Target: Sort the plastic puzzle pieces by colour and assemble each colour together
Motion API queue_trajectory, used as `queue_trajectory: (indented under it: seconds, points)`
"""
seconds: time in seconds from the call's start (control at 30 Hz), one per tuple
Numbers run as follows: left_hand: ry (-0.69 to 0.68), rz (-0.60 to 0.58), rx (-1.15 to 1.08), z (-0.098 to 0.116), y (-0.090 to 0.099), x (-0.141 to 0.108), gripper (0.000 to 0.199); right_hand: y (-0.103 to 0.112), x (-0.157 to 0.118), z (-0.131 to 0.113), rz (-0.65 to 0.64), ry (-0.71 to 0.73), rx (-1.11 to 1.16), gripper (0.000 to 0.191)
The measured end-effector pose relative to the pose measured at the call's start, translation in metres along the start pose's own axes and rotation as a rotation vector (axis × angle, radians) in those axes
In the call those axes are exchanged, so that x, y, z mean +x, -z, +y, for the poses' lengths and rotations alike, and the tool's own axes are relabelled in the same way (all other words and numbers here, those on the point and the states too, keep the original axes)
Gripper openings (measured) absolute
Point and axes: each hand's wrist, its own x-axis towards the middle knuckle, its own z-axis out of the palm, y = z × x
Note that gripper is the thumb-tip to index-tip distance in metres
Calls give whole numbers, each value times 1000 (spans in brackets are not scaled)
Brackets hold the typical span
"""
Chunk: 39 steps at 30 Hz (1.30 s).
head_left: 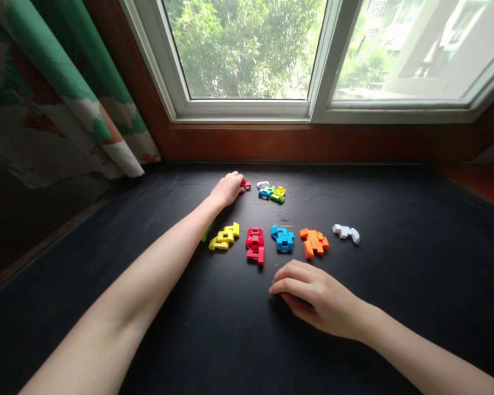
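Observation:
At the far side of the black surface, my left hand [228, 189] is closed with its fingertips on a small red plastic piece [247, 185]. Just right of it lies a loose pile with a white piece [263, 185], a blue piece [264, 193], a green piece [277, 196] and a yellow piece [280, 190]. My right hand [308, 291] rests nearer me, fingers loosely bent and apart, with nothing seen in them. Closest to it are an orange cluster [314, 242] and a blue cluster [283, 238] of interlocking blocks.
A red cluster [255, 245] and a yellow cluster [225, 237] continue the row leftward; a green piece [205, 235] is partly hidden by my left forearm. White blocks [346, 232] end the row at right. A window [247, 109] and a curtain [119, 126] border the black surface [214, 340].

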Motion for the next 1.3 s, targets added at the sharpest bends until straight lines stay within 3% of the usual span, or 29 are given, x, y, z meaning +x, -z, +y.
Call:
queue_trajectory:
  seconds: [0.1,0.2,0.27,0.37,0.47,0.57,0.7,0.87,1.3]
  points:
    - [-14,49,-76,10,11,-16,13,0,-2,0,-1,-8,40,26]
    - [-37,81,-185,31,22,-48,18,2,-2,-3,49,-69,117,27]
    - [-71,81,-286,49,28,-79,22,3,-1,-6,107,-168,171,24]
    - [-100,63,-642,76,32,-130,27,1,5,-12,198,-401,324,14]
    - [-126,84,-615,96,30,-171,24,-7,13,-19,286,-590,619,21]
    - [-234,118,-538,104,26,-194,24,-15,23,-23,358,-632,832,33]
    - [-343,100,-485,103,23,-204,22,-20,28,-22,418,-588,833,37]
    - [-384,34,-467,98,20,-205,22,-21,22,-15,367,-577,697,33]
    - [-149,-7,-634,100,17,-207,20,-27,14,-10,358,-562,682,26]
